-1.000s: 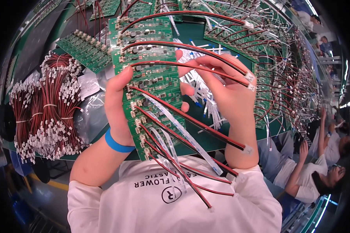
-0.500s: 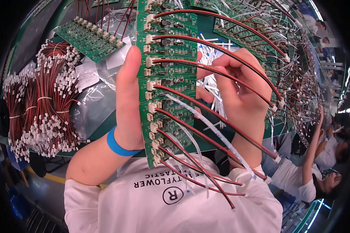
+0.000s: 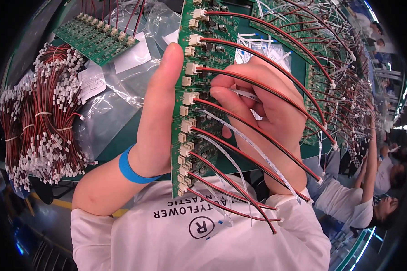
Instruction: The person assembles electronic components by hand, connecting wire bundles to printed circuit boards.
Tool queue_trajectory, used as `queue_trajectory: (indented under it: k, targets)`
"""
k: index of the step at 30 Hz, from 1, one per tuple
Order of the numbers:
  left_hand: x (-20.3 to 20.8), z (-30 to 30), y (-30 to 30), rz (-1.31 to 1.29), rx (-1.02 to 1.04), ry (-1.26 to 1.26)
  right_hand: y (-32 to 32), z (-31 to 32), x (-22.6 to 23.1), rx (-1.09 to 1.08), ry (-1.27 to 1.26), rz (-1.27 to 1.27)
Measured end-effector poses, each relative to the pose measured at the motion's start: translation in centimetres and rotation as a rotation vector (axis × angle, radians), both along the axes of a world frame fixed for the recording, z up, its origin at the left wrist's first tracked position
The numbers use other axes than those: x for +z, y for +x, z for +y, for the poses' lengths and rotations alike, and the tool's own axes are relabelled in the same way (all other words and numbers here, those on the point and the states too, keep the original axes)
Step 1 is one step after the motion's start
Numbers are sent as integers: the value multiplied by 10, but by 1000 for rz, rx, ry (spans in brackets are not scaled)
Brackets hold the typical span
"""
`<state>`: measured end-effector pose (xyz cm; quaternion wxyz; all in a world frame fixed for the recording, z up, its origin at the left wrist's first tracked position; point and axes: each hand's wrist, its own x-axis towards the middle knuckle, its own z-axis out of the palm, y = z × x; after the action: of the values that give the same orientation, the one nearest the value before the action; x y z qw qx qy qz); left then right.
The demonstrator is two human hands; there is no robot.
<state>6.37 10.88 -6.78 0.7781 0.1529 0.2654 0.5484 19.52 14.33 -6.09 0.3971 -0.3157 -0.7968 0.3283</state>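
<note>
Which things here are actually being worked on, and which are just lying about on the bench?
In hand:
- green circuit board, held upright by the left hand
- red-and-black wire leads plugged into its white connectors
- right hand, fingertips at a connector on the board

Lying about:
- bundles of red leads
- spare green board
- clear plastic bags
- wired boards on the bench

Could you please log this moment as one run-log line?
left hand: holds board | right hand: pinches white strip | wires: left
</note>
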Motion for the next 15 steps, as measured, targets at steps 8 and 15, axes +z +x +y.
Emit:
queue_trajectory:
  k: [8, 15]
  targets:
    - [-22, 1, -11, -299, -82, 177, 1, 2, -4, 1, 141, 0]
    - [-13, 0, -4, -189, -36, 107, 3, 3, -4, 1, 166, -56]
